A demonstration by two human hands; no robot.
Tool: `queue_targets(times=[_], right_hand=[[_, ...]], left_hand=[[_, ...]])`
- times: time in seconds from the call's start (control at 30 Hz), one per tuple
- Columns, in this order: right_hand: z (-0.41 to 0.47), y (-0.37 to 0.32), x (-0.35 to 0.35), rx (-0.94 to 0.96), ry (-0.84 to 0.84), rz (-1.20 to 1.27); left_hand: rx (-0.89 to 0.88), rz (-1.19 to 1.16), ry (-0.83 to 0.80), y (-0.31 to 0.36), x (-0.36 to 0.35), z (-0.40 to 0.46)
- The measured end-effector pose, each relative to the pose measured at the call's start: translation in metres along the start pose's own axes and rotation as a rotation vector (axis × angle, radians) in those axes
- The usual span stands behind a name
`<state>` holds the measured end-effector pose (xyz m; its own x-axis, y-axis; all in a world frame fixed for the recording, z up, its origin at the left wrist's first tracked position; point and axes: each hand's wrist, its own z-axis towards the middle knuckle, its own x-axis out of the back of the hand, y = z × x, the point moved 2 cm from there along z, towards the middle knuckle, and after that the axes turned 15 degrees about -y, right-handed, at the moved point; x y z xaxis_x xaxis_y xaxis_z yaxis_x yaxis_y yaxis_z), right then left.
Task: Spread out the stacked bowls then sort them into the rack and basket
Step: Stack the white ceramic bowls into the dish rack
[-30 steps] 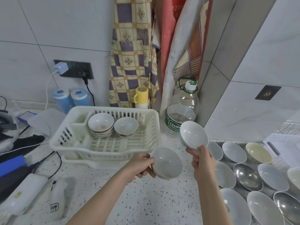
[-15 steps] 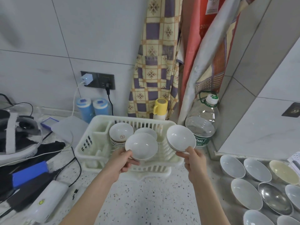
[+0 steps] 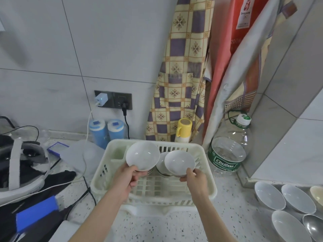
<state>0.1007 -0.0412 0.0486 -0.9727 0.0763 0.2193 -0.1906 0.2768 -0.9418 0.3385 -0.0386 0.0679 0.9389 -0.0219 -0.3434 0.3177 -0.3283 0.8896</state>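
Note:
My left hand (image 3: 126, 177) grips a white bowl (image 3: 142, 155) by its near rim, over the back left of the white plastic rack (image 3: 206, 187). My right hand (image 3: 194, 178) pinches a second white bowl (image 3: 180, 162) by its near rim, over the rack's middle. Both bowls tilt their insides toward me. Behind and under them sit other bowls (image 3: 161, 165) in the rack, mostly hidden. Several more bowls (image 3: 269, 195) lie spread out on the counter at the right, white ones and a steel one (image 3: 313, 227).
A large clear water bottle (image 3: 229, 151) stands right of the rack, a yellow-capped bottle (image 3: 183, 130) behind it. Two blue canisters (image 3: 106, 131), cables, a headset (image 3: 21, 165) and dark gear crowd the left counter. Hanging cloths drape behind.
Both hands have carried their bowls left and forward from above the counter to over the rack, lowering them onto the bowls there. The camera has turned left with them.

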Motion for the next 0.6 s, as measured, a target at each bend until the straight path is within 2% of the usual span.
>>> queue_targets(times=[0.23, 0.6], right_hand=[[0.024, 0.003, -0.027, 0.011, 0.032, -0.055], [0.052, 0.014, -0.038, -0.03, 0.041, -0.152]], left_hand=[[-0.028, -0.034, 0.03, -0.003, 0.02, 0.027], [-0.04, -0.064, -0.024, -0.016, 0.042, 0.055]])
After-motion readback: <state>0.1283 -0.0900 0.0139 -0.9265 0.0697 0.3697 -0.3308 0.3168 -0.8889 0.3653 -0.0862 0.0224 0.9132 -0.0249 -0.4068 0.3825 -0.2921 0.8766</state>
